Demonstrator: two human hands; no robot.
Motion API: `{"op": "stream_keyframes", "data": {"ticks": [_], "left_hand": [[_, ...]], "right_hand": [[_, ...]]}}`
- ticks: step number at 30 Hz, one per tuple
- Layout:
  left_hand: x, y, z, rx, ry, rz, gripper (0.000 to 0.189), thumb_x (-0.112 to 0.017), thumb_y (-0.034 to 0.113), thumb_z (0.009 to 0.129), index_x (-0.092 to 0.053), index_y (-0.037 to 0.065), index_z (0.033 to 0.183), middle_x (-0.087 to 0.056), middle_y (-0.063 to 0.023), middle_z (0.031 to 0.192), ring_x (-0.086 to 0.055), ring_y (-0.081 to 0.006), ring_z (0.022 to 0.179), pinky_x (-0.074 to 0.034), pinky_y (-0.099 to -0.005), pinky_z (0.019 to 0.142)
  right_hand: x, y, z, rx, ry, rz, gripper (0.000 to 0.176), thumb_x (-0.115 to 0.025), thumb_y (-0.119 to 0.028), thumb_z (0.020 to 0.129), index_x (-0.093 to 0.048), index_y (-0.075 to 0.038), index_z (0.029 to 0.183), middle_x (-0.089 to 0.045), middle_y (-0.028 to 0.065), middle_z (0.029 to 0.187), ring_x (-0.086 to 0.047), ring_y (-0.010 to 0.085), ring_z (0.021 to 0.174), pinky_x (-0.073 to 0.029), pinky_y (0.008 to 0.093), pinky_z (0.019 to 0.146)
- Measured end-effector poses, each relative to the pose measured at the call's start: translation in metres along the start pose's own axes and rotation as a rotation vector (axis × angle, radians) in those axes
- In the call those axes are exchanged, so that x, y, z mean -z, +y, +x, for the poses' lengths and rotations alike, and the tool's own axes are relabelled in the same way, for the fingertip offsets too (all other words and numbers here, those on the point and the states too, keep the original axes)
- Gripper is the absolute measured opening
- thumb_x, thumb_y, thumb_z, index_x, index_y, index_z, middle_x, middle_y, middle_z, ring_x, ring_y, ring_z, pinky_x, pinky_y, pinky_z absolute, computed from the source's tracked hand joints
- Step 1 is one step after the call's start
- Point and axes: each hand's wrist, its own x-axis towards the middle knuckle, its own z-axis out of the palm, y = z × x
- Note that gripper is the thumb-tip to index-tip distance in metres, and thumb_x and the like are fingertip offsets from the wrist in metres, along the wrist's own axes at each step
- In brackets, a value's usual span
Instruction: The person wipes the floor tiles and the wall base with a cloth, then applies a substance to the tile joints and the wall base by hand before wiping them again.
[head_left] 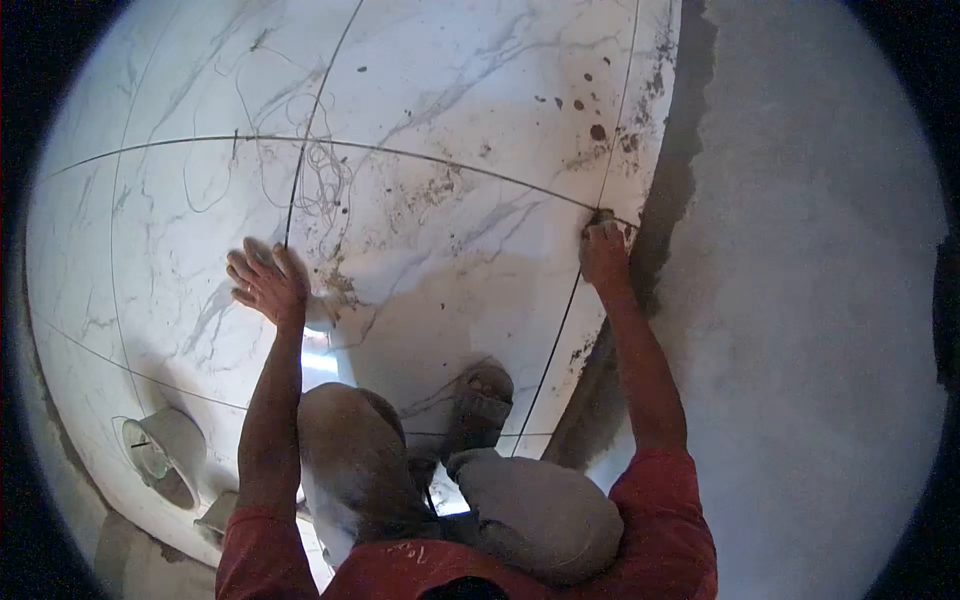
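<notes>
Hand Positions at the Tile Joint Beside the Wall

The person crouches on a marbled tile floor (450, 300), one sandalled foot (482, 395) visible between the knees. The left hand (268, 283) is spread, palm down on the tile, fingers apart and holding nothing; its fingertips are near a dark joint. The right hand (606, 257) is curled, knuckles up, at a joint crossing close to the grey wall (820, 300). A small dark piece (603, 216) shows at its fingertips; whether the fingers grip it or only touch it cannot be told.

A tangled thin string (325, 180) lies on the tiles beyond the left hand, partly across the joints. Dark spots (598, 132) mark the tile beyond the right hand. A pale bucket (183, 438) is located beside the left forearm; its contents are unclear.
</notes>
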Motion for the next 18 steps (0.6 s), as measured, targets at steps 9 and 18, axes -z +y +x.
{"op": "stream_keyframes", "data": {"ticks": [9, 18], "left_hand": [[0.002, 0.002, -0.002, -0.029, 0.069, 0.019, 0.064, -0.038, 0.053, 0.088, -0.029, 0.013, 0.137, -0.023, -0.0166, 0.143, -0.017, -0.0336, 0.133, -0.016, -0.0584, 0.102], [-0.015, -0.016, -0.003, -0.103, 0.095, 0.198, 0.062, -0.039, 0.052, 0.088, -0.031, 0.013, 0.136, -0.026, -0.0171, 0.141, -0.023, -0.0388, 0.129, -0.017, -0.0595, 0.100]], "right_hand": [[0.017, -0.004, -0.008, 0.043, -0.075, 0.111, 0.028, -0.055, -0.016, 0.076, -0.057, 0.000, 0.098, -0.051, 0.0219, 0.113, -0.044, 0.0385, 0.110, -0.036, 0.0486, 0.092], [0.015, 0.005, 0.014, -0.052, -0.106, 0.030, 0.033, -0.053, -0.015, 0.076, -0.053, -0.001, 0.107, -0.044, 0.0248, 0.121, -0.043, 0.0401, 0.111, -0.036, 0.0484, 0.095]]}}
